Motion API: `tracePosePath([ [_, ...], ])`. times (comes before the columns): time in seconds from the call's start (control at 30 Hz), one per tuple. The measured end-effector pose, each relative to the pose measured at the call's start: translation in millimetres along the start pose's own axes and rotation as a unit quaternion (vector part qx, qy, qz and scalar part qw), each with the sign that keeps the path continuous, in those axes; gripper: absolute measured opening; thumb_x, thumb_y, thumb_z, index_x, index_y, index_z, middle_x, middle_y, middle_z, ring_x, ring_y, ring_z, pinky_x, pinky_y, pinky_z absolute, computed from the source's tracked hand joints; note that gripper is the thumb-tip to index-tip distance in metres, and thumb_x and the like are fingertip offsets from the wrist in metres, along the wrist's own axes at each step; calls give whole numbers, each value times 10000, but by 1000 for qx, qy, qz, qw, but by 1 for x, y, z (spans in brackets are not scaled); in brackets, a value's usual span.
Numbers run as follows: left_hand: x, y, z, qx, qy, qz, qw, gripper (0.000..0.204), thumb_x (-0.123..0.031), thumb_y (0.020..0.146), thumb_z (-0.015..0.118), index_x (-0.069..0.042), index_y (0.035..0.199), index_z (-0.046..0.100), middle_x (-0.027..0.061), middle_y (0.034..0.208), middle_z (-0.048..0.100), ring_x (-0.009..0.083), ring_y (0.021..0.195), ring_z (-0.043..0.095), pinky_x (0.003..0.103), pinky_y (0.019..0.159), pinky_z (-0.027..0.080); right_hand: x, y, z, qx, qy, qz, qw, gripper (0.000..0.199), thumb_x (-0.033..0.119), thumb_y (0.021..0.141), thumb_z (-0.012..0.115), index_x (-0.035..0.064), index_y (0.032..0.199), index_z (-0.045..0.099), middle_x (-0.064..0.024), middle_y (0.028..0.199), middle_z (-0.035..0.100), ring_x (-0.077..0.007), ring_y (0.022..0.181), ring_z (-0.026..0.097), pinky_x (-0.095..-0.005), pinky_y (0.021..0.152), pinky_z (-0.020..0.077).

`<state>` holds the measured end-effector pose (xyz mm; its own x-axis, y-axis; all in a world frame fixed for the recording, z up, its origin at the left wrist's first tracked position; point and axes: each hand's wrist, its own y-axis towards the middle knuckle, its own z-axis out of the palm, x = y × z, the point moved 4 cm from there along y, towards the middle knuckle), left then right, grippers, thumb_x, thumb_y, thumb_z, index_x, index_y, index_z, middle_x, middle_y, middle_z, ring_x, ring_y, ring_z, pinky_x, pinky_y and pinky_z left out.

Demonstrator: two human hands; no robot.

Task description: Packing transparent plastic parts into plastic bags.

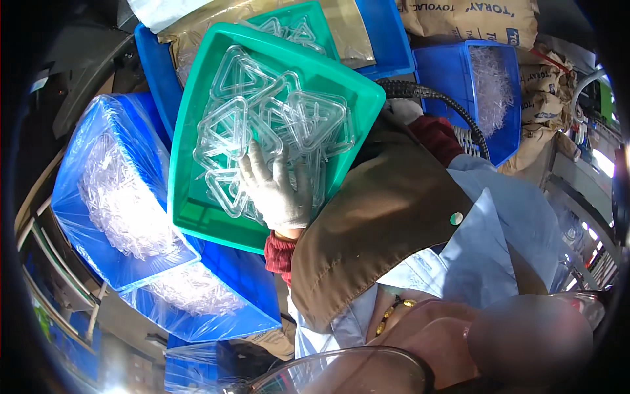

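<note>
My left hand (279, 194), in a white glove, lies over a heap of clear plastic triangular frames (230, 128) in a green tray (256, 39). Its fingers are spread and touch the frames, without closing round one that I can see. The triangles overlap at many angles, mostly in the middle of the tray. My right hand (408, 111), also gloved, shows only in part beyond the brown apron, close to the tray's right corner and a black ribbed hose (453, 102). Its fingers are hidden.
At the left, two blue bins lined with clear film (72, 190) hold thin clear plastic scraps. Another blue bin (446, 72) at the upper right holds similar scraps. Brown paper sacks (459, 23) stand behind it. A second green tray (321, 23) with triangles lies beyond the first.
</note>
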<state>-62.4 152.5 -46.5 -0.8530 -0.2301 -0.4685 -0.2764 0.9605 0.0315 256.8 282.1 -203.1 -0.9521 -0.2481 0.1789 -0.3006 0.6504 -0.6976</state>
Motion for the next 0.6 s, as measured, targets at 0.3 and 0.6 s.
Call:
tracePosePath([
  [0.3, 2, -13, -14, 9, -5, 36, 999, 332, -256, 743, 625, -145, 1056, 607, 197, 1260, 426, 411, 1157, 381, 518, 940, 309, 15, -57, -31, -169, -2, -24, 985, 445, 429, 791, 551, 83, 1069, 522, -194, 838, 622, -370, 789, 602, -453, 657, 464],
  [0.6, 14, -37, -53, -238, -64, 9, 969, 230, -83, 706, 665, -88, 933, 627, 161, 1133, 528, 400, 1086, 439, 465, 910, 346, 94, -163, -205, -214, -48, 9, 976, 240, 229, 774, 592, 69, 951, 578, -133, 764, 621, -230, 723, 612, -325, 659, 472],
])
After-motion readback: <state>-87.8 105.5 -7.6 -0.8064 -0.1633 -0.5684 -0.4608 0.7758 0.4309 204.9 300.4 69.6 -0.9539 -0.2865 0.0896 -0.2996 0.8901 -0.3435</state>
